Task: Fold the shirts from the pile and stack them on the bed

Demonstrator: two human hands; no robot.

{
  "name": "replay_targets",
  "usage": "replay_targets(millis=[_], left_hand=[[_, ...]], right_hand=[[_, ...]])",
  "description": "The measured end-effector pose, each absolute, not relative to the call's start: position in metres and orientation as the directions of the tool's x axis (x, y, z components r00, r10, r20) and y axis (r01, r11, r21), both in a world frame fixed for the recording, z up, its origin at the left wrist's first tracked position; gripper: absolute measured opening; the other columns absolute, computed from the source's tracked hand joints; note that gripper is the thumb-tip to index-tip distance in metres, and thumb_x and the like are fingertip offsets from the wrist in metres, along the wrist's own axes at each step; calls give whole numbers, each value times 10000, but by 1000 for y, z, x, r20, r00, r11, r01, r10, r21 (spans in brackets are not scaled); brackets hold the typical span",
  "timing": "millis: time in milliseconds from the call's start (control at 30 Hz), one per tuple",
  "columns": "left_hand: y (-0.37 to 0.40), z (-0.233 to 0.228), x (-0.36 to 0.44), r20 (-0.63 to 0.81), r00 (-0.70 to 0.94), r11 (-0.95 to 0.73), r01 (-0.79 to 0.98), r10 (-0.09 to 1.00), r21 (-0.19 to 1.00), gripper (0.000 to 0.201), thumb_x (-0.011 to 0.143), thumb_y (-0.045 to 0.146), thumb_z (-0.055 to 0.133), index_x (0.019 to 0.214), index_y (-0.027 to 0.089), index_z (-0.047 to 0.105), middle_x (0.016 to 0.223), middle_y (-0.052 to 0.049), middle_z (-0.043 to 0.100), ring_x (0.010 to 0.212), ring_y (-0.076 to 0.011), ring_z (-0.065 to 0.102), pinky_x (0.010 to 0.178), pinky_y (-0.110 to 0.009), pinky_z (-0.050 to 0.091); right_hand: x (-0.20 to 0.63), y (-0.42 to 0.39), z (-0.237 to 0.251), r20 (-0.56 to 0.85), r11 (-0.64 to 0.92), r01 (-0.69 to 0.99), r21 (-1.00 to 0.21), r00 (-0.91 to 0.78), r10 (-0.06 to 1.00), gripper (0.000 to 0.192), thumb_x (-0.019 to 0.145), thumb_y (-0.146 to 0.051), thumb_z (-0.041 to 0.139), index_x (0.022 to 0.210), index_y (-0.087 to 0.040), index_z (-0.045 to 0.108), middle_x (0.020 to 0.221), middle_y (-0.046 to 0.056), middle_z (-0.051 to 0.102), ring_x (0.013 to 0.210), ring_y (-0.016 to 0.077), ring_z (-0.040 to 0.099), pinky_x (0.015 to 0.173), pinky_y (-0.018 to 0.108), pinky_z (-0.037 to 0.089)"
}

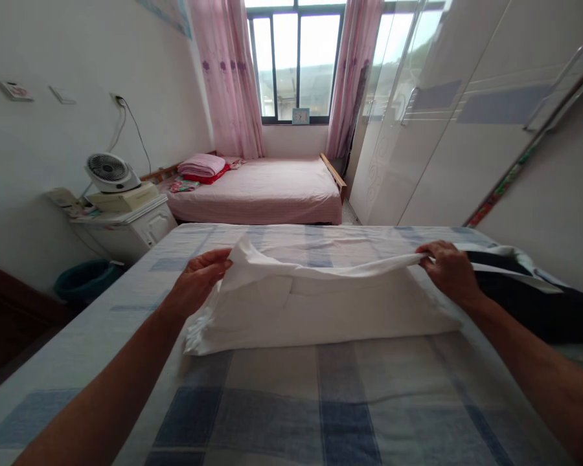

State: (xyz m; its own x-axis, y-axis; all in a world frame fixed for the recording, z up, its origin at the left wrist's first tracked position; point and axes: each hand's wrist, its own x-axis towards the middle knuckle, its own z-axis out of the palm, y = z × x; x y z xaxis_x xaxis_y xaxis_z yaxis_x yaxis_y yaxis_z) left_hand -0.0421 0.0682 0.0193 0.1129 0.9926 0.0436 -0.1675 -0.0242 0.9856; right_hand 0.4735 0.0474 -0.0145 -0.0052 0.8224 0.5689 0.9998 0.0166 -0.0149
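A white cloth garment, folded into a wide band, lies across the blue and white checked bed sheet. My left hand pinches its far left corner, where the cloth stands up in a peak. At the far right corner, my right hand has its fingers closed on the edge. Between both hands the far edge is lifted and sags a little in the middle. Frilled or bunched cloth shows at the garment's left end. Which kind of garment it is, I cannot tell.
Dark and white clothes lie on the bed at the right. A second bed with a pink sheet stands beyond. To the left are a white cabinet, a fan and a teal bin. Wardrobe doors line the right.
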Motion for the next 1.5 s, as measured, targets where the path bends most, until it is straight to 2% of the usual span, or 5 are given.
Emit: replay_targets(millis=[567,700,967,1300,1500], left_hand=[[35,-3,-46,-212,471,-8,423,856,906,418,683,365,700,1057,178,698,997,-61,691,877,-204,593,781,-288,450],[34,-5,-32,-108,364,-69,442,925,894,275,685,418,676,752,152,664,713,-17,623,683,-153,528,649,-254,423],[27,5,-36,-27,424,-108,291,905,951,271,801,419,584,872,158,586,818,-9,583,773,-147,510,723,-246,392],[28,-3,-46,18,422,-122,220,906,968,175,795,324,550,865,165,573,844,-9,591,787,-144,510,724,-246,388],[31,-15,-39,-94,279,39,194,956,980,276,764,393,583,913,167,528,698,28,559,575,-91,459,543,-213,336]], right_hand=[[475,2,-52,380,129,992,2,-120,917,293,712,-177,427,899,-210,650,1077,102,643,1062,306,571,792,456,443],[420,4,-34,419,236,960,-151,-154,895,254,796,-245,438,946,-215,641,1099,103,640,1058,276,581,851,429,461],[269,29,-9,135,333,710,-621,-321,937,392,880,-405,436,1155,-195,620,1118,91,668,1027,233,611,896,363,445],[214,58,-28,16,133,357,-925,-312,950,445,705,-244,587,1141,-160,565,745,-20,604,609,89,509,559,220,387],[212,41,-29,-20,39,272,-962,-210,977,486,694,-260,610,1168,-212,515,948,18,578,635,73,510,545,210,412]])
